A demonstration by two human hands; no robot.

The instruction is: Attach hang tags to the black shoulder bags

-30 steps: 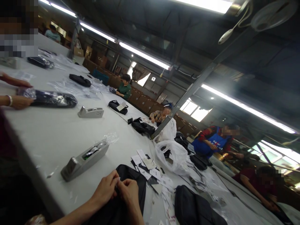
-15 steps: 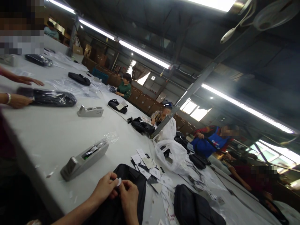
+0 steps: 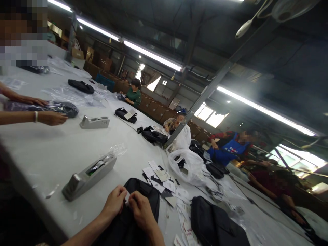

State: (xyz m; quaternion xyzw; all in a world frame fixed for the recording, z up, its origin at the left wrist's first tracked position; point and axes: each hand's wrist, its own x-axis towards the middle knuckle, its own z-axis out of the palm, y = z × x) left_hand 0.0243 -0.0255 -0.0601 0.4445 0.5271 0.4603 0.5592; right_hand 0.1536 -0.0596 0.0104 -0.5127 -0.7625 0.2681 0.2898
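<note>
A black bag (image 3: 153,196) lies on the table in front of me, partly covered by my forearms. Above it my left hand (image 3: 114,202) is closed, with thumb and fingers pinching a small white piece (image 3: 127,196). My right hand (image 3: 141,209) is closed in a pinch at the other side of the same piece. Fingertips hide most of this piece, so I cannot tell exactly what it is. A grey tape dispenser (image 3: 89,176) stands left of my hands. Paper hang tags (image 3: 162,176) lie in a loose pile just beyond the bag.
Another black bag (image 3: 215,222) lies at my right, near a white plastic bag (image 3: 188,164). Farther left is a second tape dispenser (image 3: 94,122). A co-worker's hands (image 3: 52,118) are at a plastic-wrapped bag (image 3: 65,108). A slanting metal post (image 3: 202,102) rises beyond the tags.
My fingers have drawn closer round the white piece, which shows less now. My right hand has turned, its forearm now farther right. The co-worker's hand at the left has moved right along the wrapped bag.
</note>
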